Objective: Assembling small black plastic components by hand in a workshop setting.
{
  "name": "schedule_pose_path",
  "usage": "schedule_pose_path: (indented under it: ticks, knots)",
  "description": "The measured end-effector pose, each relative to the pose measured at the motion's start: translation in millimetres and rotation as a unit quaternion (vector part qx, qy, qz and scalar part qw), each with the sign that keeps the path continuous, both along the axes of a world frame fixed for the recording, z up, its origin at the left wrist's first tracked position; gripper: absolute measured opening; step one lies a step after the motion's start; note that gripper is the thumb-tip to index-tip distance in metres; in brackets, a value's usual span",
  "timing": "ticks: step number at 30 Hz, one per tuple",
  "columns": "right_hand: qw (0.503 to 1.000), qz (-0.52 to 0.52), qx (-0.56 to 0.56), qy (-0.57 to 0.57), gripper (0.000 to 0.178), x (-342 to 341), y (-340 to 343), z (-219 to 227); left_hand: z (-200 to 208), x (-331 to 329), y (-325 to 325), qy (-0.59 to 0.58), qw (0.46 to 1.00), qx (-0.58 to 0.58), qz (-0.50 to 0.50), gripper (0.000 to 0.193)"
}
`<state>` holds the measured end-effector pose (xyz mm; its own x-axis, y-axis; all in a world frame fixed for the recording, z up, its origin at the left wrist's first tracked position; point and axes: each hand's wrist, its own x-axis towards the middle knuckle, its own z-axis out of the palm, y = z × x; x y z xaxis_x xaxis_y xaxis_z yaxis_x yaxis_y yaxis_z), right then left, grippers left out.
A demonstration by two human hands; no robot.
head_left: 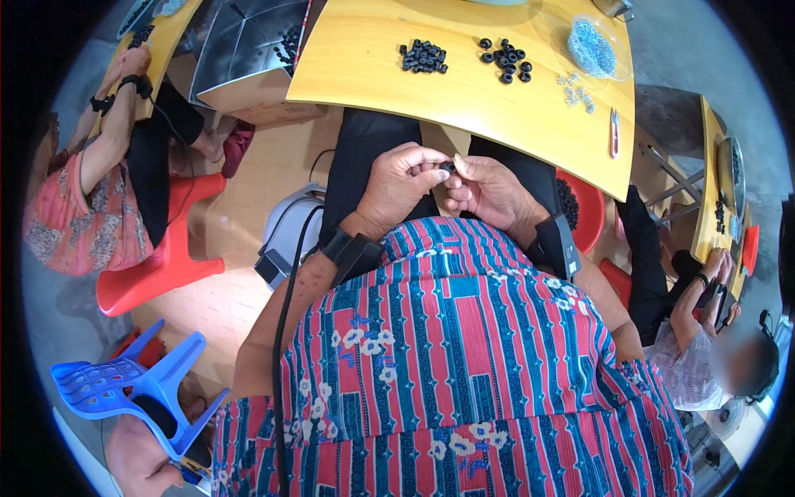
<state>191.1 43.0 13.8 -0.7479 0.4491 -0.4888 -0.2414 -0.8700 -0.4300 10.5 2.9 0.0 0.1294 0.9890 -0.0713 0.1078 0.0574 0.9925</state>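
Above my lap, just short of the table's near edge, my left hand (396, 185) and my right hand (495, 187) meet with fingertips pinched around a small black part (448, 166). Fingers cover most of it, so its full shape is hidden. Beyond on the yellow wooden table (373, 74) lie a pile of black cylindrical pieces (423, 57) and a looser group of rounder black pieces (505, 60). To their right, several small clear pieces (575, 93) are scattered near a clear bowl (616, 69) filled with similar pieces (591, 48). Small red-handled snips (614, 134) rest at the right.
Under the table's right side stands a red tub (590, 217) holding black pieces. A cardboard box (257, 98) with dark lining sits left of the table. Red stool (174, 248) and blue stool (178, 369) stand at left. People work at tables on both sides.
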Motion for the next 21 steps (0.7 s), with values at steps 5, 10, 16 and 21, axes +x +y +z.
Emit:
schedule_pose_path:
  ticks: [5,10,16,21]
  knots:
    - [1.0,0.014,0.012,-0.015,0.031,-0.2,1.0,1.1,-0.9,-1.5,0.9,-0.002,1.0,0.009,-0.003,0.014]
    - [0.999,0.01,0.014,-0.051,0.03,-4.7,1.3,8.7,-1.5,-1.6,0.4,0.009,1.0,0.014,0.001,0.012]
    - [0.995,0.04,0.047,-0.076,0.03,-0.3,2.3,0.9,-0.6,-1.1,1.0,0.03,0.999,0.014,-0.01,0.011]
    - [0.987,0.041,0.101,-0.12,0.027,-1.7,1.4,3.2,-3.9,-3.5,2.5,0.043,0.999,0.019,-0.024,0.021]
